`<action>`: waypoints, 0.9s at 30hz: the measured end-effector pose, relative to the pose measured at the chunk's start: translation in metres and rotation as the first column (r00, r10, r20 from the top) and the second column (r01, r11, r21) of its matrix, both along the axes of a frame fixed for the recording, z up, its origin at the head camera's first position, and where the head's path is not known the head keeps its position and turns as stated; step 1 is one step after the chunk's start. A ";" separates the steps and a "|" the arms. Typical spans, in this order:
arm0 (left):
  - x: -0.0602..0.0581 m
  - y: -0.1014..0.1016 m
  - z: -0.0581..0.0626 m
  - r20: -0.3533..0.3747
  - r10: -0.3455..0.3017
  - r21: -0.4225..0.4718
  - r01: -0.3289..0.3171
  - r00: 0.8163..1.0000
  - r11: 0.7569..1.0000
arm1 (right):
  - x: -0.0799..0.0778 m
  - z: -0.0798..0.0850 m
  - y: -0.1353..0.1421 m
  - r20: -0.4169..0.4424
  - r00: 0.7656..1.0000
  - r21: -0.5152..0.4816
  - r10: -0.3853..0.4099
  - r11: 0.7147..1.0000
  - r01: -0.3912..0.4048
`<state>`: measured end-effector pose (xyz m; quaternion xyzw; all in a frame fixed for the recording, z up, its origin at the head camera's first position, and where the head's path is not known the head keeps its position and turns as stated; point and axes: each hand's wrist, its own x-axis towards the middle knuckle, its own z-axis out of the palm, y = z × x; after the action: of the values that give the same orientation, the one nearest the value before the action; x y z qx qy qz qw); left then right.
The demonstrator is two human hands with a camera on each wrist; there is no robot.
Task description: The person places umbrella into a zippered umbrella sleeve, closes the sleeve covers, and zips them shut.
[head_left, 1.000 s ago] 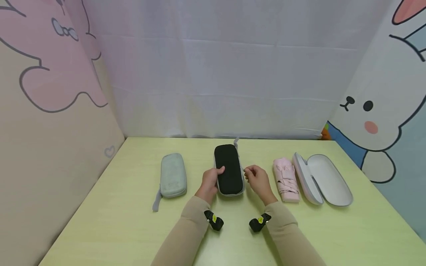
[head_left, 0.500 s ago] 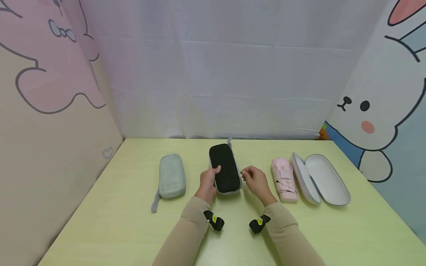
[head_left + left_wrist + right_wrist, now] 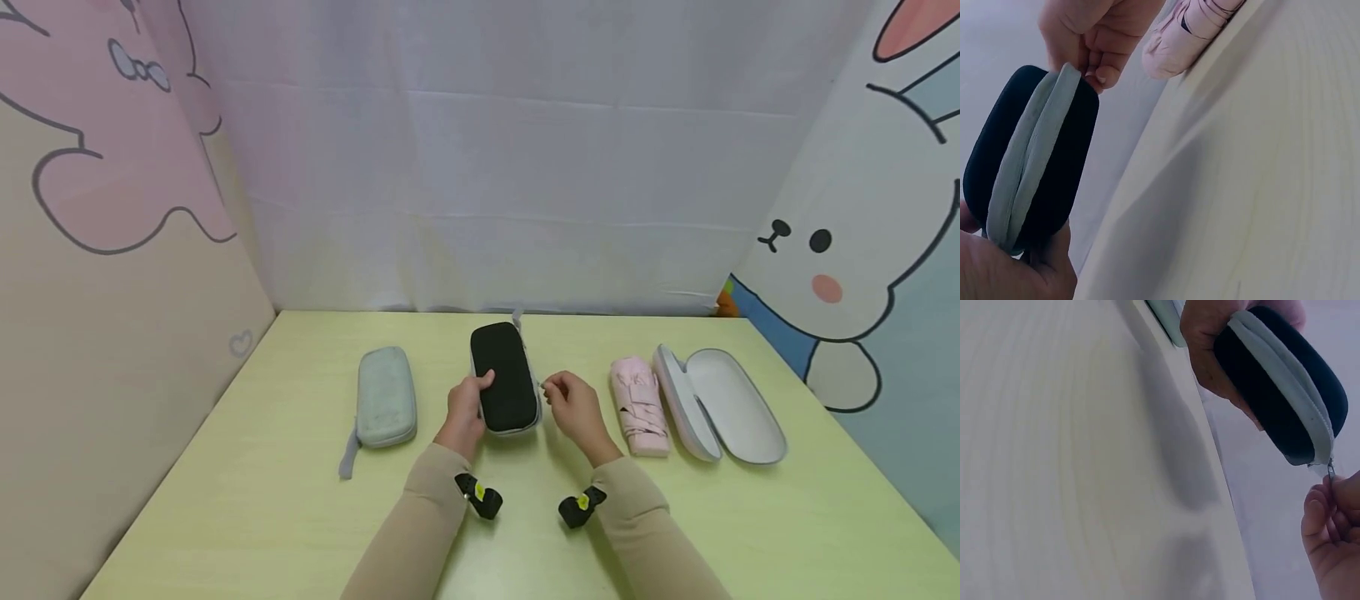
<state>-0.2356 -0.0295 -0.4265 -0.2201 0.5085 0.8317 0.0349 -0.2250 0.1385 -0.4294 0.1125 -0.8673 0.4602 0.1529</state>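
Black case | left hand grips it | right hand pinches zip tab | zip step, seemingly | next likely needs steady tug

Pale cloth hangs behind a yellow-green table.

High head view facing forward and down, two wrist close-ups sharing black case

Table: pale yellow-green, beneath pink umbrella
Open case: right of umbrella, possibly touching
Green case: well left of umbrella
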 end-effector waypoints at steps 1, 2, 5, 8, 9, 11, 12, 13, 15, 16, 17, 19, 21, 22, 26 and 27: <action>0.000 -0.001 0.000 -0.010 -0.026 0.029 0.026 1.000 0.999 | -0.001 0.000 0.000 0.004 1.000 -0.024 -0.008 1.000 0.008; -0.001 -0.002 0.001 -0.023 -0.056 0.057 0.057 0.998 0.997 | -0.001 -0.001 0.000 0.011 1.000 -0.054 -0.013 0.998 0.013; -0.001 -0.005 0.002 -0.054 -0.151 0.112 0.156 0.987 0.981 | -0.003 -0.003 -0.001 0.044 0.999 -0.136 -0.011 0.990 0.017; 0.000 -0.007 0.001 -0.059 -0.194 0.153 0.201 0.979 0.968 | -0.004 -0.004 -0.002 0.074 0.997 -0.191 0.011 0.982 0.003; 0.000 -0.007 0.001 -0.062 -0.199 0.154 0.206 0.978 0.966 | -0.005 -0.003 -0.002 0.085 0.996 -0.200 0.015 0.980 0.002; 0.001 -0.008 0.001 -0.057 -0.199 0.157 0.205 0.978 0.966 | -0.005 -0.003 -0.002 0.102 0.995 -0.212 0.019 0.977 0.003; 0.002 -0.008 0.001 -0.059 -0.199 0.150 0.205 0.978 0.967 | -0.005 -0.004 -0.002 0.108 0.994 -0.215 0.017 0.977 0.007; 0.002 -0.007 0.001 -0.060 -0.197 0.152 0.204 0.979 0.967 | -0.005 -0.004 -0.002 0.109 0.994 -0.213 0.011 0.977 0.013; 0.002 -0.006 0.001 -0.058 -0.183 0.167 0.190 0.981 0.967 | -0.006 -0.005 -0.001 0.090 0.996 -0.204 0.005 0.979 0.013; 0.002 -0.005 0.001 -0.053 -0.166 0.177 0.173 0.985 0.969 | -0.006 -0.005 -0.001 0.070 0.998 -0.189 0.005 0.982 0.008; 0.001 -0.004 0.001 -0.058 -0.149 0.183 0.157 0.987 0.971 | -0.006 -0.005 -0.001 0.047 0.999 -0.171 0.007 0.985 0.001; 0.001 -0.004 0.001 -0.045 -0.100 0.199 0.107 0.994 0.974 | -0.005 -0.005 -0.001 -0.021 1.000 -0.114 0.018 0.993 -0.021; 0.000 -0.003 0.002 -0.035 -0.051 0.213 0.058 0.998 0.975 | -0.004 -0.005 -0.002 -0.091 0.995 -0.049 0.035 0.998 -0.040; -0.001 -0.004 0.003 -0.033 -0.030 0.221 0.037 0.999 0.975 | -0.003 -0.005 -0.002 -0.122 0.992 -0.022 0.041 0.999 -0.044; -0.002 -0.007 0.006 -0.025 0.023 0.248 -0.016 0.999 0.969 | 0.000 -0.003 -0.003 -0.159 0.985 0.024 0.059 0.998 -0.056; -0.003 -0.008 0.006 -0.026 0.028 0.251 -0.021 0.999 0.968 | 0.000 -0.003 -0.004 -0.152 0.987 0.019 0.055 0.998 -0.053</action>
<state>-0.2382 -0.0373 -0.4206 -0.2079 0.3969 0.8929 0.0446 -0.2249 0.1349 -0.4322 0.1722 -0.8530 0.4478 0.2055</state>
